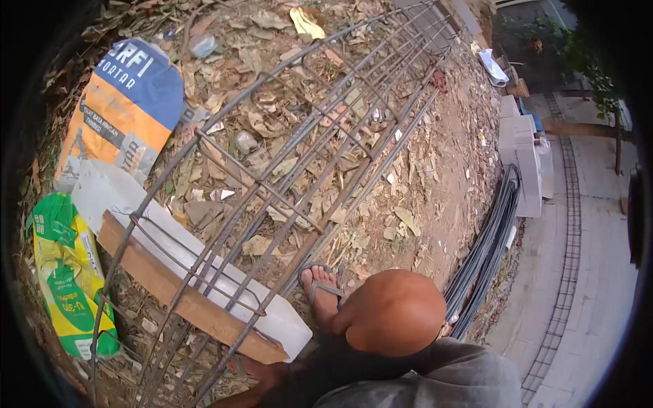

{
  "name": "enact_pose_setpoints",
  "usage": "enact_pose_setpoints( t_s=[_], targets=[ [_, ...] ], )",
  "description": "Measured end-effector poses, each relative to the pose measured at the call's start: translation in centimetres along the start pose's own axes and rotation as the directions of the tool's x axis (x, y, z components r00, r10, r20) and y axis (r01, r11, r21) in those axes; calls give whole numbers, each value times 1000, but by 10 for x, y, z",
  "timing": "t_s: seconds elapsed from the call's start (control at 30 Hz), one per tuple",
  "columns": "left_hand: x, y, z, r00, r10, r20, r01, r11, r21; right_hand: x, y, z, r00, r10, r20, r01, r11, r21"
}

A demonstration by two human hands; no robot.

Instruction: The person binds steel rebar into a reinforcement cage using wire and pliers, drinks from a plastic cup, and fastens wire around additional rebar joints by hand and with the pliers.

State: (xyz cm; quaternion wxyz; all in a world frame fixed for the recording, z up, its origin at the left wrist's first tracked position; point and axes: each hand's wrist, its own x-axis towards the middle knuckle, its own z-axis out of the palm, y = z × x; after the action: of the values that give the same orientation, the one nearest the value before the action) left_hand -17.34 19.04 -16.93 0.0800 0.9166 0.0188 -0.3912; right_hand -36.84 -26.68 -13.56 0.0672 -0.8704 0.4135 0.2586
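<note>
Neither of my hands can be made out. A long cage of rebar [262,182] tied with square stirrups slants across the view, from the lower left to the top right. Below its near end lie a brown wooden board [180,285] and a pale whitish slab [269,309]. My bent bare knee [396,313] and a foot in a grey flip-flop [322,289] are beside the cage. At the bottom edge, a patch of skin [262,375] shows partly behind the bars; whether it is a hand, arm or foot I cannot tell.
An orange and blue mortar sack [126,102] and a green and yellow sack [68,279] lie at the left. Dry leaves and rubble cover the ground. Black rods or pipes [486,248] are bundled at the right, near white blocks [520,160] and another narrow rebar cage [570,224] on paving.
</note>
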Motion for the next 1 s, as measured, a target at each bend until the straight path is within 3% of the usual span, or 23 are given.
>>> enact_pose_setpoints(
  t_s=[0.17, 0.3, 0.43, 0.53, 0.67, 0.73, 0.8, 0.83, 0.87, 0.93, 0.97, 1.0],
  targets=[
    [-122, -76, -119, 976, -169, 135, 134, 963, 236, 103, -76, 31, 964, -194, -184, 157, 968, -196],
    [-187, -101, -233, 960, -248, 129, 171, 886, 431, 98, -104, 66, 979, -104, -173, 114, 992, 50],
    [-236, -96, -324, 952, -281, 122, 170, 816, 552, 103, -97, 25, 974, 63, -215, -4, 965, 264],
    [-269, -78, -375, 951, -288, 115, 155, 762, 629, 109, -99, -34, 990, 58, 129, -103, 919, 379],
    [-309, -54, -411, 952, -282, 115, 127, 710, 693, 103, -86, -16, 998, 51, 44, -65, 894, 444],
    [-317, -33, -428, 948, -307, 84, 186, 749, 637, 103, -83, 4, 999, 39, 15, -42, 893, 447],
    [-323, -37, -454, 980, -190, 49, 110, 739, 665, 111, -79, -15, 996, 53, 74, -85, 834, 546],
    [-337, -90, -477, 998, -49, 28, 12, 674, 739, 108, -78, -16, 996, 54, 71, -85, 816, 572],
    [-341, -123, -508, 987, 48, 155, -158, 494, 855, 102, -75, -16, 996, 56, 74, -89, 799, 594],
    [-343, -163, -557, 887, 237, 396, -406, -9, 914, 101, -71, -11, 995, 30, 94, -82, 782, 617],
    [-339, -140, -571, 963, 128, 235, -266, 338, 903, 101, -68, -8, 995, 16, 102, -76, 776, 626],
    [-331, -113, -574, 989, 35, 146, -141, 546, 826, 96, -66, -7, 994, 5, 109, -75, 753, 654]
  ],
)
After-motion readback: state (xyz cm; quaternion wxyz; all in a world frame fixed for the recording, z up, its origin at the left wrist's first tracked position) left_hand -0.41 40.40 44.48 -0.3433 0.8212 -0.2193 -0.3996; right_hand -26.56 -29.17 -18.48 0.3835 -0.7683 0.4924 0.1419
